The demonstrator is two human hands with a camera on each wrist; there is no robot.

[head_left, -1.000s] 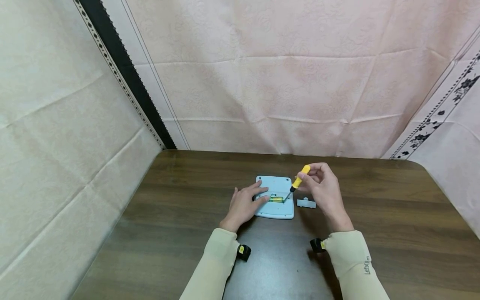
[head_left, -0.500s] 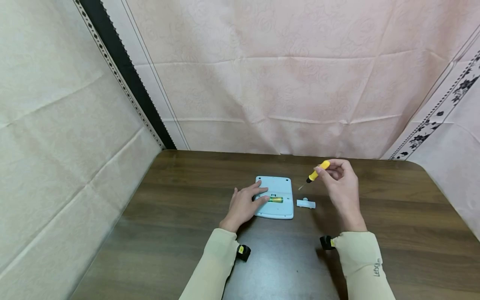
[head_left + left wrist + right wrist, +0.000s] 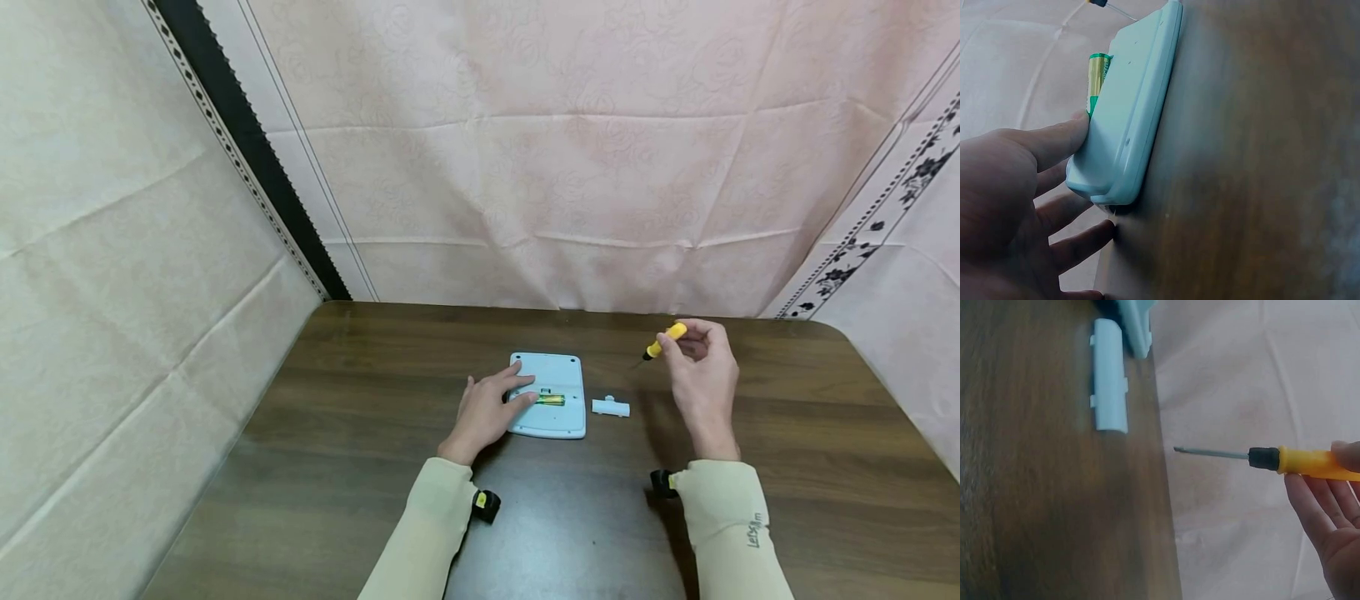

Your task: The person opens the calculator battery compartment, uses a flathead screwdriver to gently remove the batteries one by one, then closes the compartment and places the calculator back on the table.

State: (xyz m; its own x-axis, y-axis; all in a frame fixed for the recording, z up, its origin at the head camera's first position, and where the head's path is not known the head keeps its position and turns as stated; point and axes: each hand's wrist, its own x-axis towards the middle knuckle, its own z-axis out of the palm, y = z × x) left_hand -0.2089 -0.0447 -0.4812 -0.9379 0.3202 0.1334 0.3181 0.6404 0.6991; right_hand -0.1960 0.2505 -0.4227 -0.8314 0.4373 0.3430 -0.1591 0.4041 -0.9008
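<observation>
A flat, light blue device [image 3: 557, 422], calculator-like, lies back side up on the table. Its battery slot holds a green and gold battery [image 3: 551, 400], which the left wrist view shows standing above the casing. My left hand [image 3: 483, 412] rests on the device's left part with fingers spread, the thumb [image 3: 1063, 140] beside the battery. To the right, my right hand [image 3: 705, 387] pinches the yellow handle of a screwdriver [image 3: 1310, 462] between thumb and fingers. Its thin metal shaft points down and left, away from the device. Between device and right hand lies the light blue battery cover [image 3: 611, 407].
The brown wooden table [image 3: 360, 400] runs back to a pale patterned cloth [image 3: 585, 167] hanging behind it. Another pale cloth [image 3: 150, 317] hangs at the left side. A small black camera [image 3: 486, 505] sits on the left wrist.
My right hand has drawn the screwdriver away from the battery slot to the right, past the cover. The left hand, device and cover have stayed in place.
</observation>
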